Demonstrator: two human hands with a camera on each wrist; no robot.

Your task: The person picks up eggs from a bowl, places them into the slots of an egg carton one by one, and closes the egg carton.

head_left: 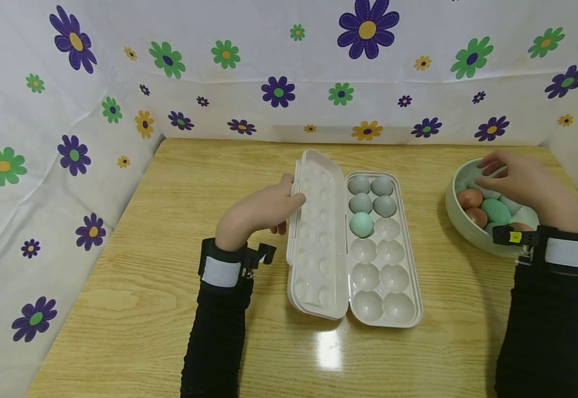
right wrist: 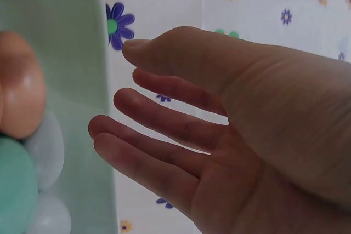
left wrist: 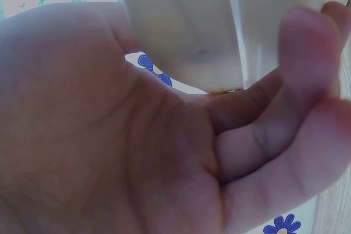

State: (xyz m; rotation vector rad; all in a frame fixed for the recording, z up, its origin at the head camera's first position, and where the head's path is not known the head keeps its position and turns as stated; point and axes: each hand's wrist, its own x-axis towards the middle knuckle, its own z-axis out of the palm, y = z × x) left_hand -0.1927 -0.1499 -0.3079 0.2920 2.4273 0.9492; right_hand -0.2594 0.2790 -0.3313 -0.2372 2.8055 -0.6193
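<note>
A white plastic egg carton stands opened on the table, its lid raised on the left. My left hand grips the lid's left edge, with the thumb over the rim; in the left wrist view, curled fingers lie beside the pale lid. Several grey-blue eggs fill the carton's far cups, and one mint green egg sits in the left column. Over a pale green bowl hovers my right hand, fingers loosely bent and nothing held.
Inside the bowl lie brown eggs, a green egg and pale grey eggs. The wooden table meets a flower-printed white cloth at its back and sides.
</note>
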